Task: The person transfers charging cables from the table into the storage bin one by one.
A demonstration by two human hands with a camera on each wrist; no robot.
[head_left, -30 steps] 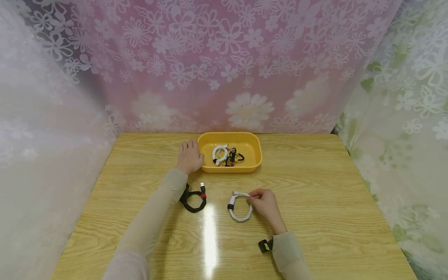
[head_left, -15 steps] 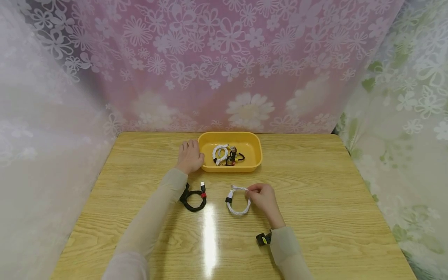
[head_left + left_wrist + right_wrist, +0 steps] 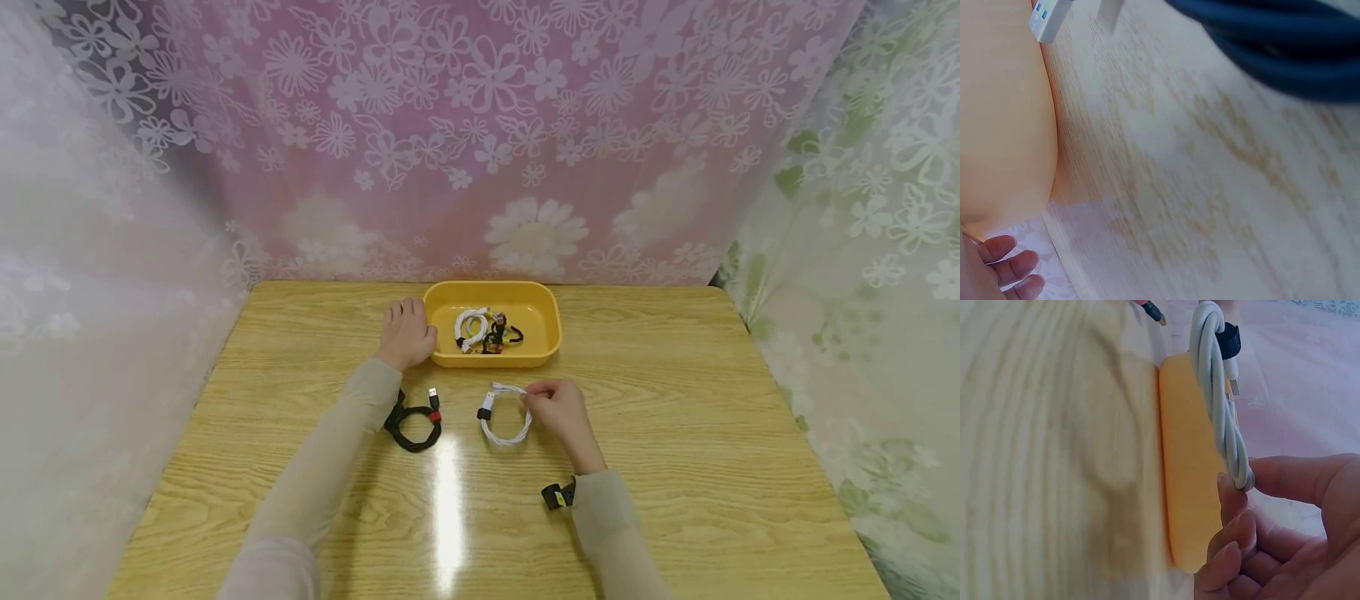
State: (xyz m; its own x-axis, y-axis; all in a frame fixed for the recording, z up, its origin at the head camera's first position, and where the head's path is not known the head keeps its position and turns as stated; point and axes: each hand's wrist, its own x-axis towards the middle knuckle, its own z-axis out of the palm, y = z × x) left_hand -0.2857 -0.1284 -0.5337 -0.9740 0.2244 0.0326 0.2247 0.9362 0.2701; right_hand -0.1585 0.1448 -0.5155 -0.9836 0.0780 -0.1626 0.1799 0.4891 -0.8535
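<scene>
In the head view my right hand (image 3: 561, 417) pinches a coiled white USB cable (image 3: 487, 431) between thumb and fingertips. The right wrist view shows the white coil (image 3: 1216, 400) raised above the table, with a black strap (image 3: 1229, 340) round it. My left hand (image 3: 407, 335) grips the left end of a yellow plastic bin (image 3: 495, 362); the left wrist view shows its fingers (image 3: 1016, 267) beside the bin wall (image 3: 1004, 125). Inside the bin lie a coiled white cable (image 3: 459, 327) and tangled black cable pieces (image 3: 497, 333).
A coiled black USB cable (image 3: 415, 447) with a red strap lies on the wooden table (image 3: 675, 400) near the left forearm, which partly covers it. Floral curtains (image 3: 517, 150) hang behind the table and at both sides. A black wrist device (image 3: 557, 497) sits at the right cuff.
My right hand has moved forward and slightly left with the white cable, bringing it closer to the bin. My left hand and the black cable stay where they were.
</scene>
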